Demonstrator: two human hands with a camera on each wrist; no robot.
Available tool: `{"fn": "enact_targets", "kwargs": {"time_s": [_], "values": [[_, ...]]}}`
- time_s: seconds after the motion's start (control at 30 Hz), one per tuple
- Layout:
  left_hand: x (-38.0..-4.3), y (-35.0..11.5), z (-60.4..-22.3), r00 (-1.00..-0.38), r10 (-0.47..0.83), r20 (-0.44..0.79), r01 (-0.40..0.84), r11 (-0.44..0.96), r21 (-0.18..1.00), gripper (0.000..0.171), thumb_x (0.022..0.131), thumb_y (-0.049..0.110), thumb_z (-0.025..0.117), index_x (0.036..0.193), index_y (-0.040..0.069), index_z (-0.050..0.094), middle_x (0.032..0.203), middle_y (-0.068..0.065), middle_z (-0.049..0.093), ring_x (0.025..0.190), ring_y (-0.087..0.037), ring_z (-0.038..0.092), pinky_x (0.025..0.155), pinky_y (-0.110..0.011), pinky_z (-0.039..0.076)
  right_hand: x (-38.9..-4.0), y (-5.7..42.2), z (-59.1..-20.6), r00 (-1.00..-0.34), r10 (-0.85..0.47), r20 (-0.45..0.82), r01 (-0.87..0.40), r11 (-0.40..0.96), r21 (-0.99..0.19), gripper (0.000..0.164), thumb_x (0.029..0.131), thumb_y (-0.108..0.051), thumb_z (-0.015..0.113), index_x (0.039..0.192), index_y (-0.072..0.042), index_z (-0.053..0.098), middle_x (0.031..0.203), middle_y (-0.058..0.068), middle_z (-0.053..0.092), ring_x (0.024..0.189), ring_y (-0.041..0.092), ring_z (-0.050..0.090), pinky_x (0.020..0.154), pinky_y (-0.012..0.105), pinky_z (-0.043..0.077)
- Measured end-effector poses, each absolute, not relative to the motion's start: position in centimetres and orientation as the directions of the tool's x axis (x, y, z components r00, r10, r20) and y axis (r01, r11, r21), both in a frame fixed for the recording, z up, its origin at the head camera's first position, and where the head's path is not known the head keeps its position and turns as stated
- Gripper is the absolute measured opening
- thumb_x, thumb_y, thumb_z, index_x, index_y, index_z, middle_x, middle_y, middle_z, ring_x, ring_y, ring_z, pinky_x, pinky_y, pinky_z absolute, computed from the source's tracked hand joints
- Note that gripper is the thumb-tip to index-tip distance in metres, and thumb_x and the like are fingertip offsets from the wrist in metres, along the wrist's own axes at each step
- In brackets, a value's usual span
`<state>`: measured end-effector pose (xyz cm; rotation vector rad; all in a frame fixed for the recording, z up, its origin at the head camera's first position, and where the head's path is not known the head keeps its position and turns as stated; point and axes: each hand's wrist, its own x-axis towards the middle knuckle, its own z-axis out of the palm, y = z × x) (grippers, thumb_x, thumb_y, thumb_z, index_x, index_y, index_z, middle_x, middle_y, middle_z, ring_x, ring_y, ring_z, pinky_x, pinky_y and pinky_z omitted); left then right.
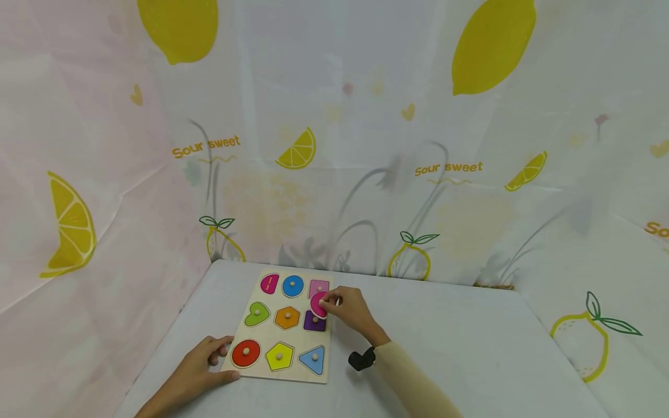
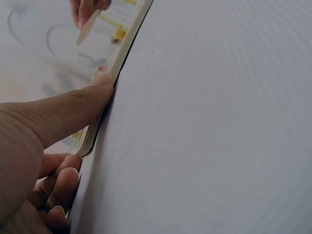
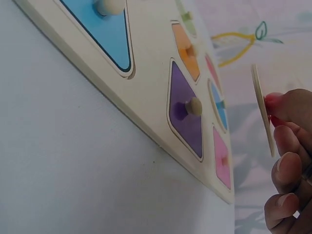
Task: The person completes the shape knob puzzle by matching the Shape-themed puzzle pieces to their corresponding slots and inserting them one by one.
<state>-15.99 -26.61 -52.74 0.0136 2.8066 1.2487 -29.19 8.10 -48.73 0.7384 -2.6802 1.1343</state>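
A wooden peg puzzle board (image 1: 261,331) lies on the white table. My left hand (image 1: 201,366) holds its near left corner, the thumb against the near edge and the fingers at the left side. Above the board's right side, my right hand (image 1: 352,310) pinches a magenta puzzle piece (image 1: 318,304) by its knob. In the right wrist view this piece (image 3: 263,109) shows edge-on, apart from the board. It partly covers the pink square (image 1: 319,286) and purple square (image 1: 313,322) in the head view. A magenta slot (image 1: 269,283) at the far left shows no knob.
Other knobbed pieces sit in the board: a blue circle (image 1: 292,286), green heart (image 1: 256,314), orange hexagon (image 1: 287,317), red circle (image 1: 245,353), yellow pentagon (image 1: 279,356) and blue triangle (image 1: 313,360). A lemon-printed cloth (image 1: 324,203) hangs behind the table (image 1: 460,348).
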Motion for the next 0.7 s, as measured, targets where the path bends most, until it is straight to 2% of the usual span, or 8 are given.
{"fn": "enact_targets", "kwargs": {"time_s": [0.43,0.7], "values": [[-16.0,-26.6,-52.5,-0.997,0.042,-0.064,-0.020,0.667,0.745,0.084,0.069,0.032,0.096,0.138,-0.001,0.061,0.097,-0.001,0.049,0.088,-0.018,0.046,0.070,-0.024,0.042,-29.9,4.9,-48.3,-0.890,-0.381,0.250,-0.443,0.596,-0.670,0.014,0.093,-0.027,0.078,0.091,-0.014,0.078,0.069,-0.009,0.056,0.072,0.010,0.052,0.059,0.021,0.047],[-16.1,-26.7,-52.8,-0.997,0.038,-0.072,-0.030,0.658,0.752,0.085,0.069,0.032,0.096,0.138,-0.002,0.060,0.097,-0.001,0.049,0.088,-0.018,0.045,0.070,-0.024,0.042,-30.7,3.0,-48.5,-0.869,-0.417,0.267,-0.481,0.581,-0.656,0.017,0.094,-0.029,0.078,0.093,-0.012,0.079,0.069,-0.009,0.055,0.068,0.007,0.049,0.057,0.020,0.043]]}}
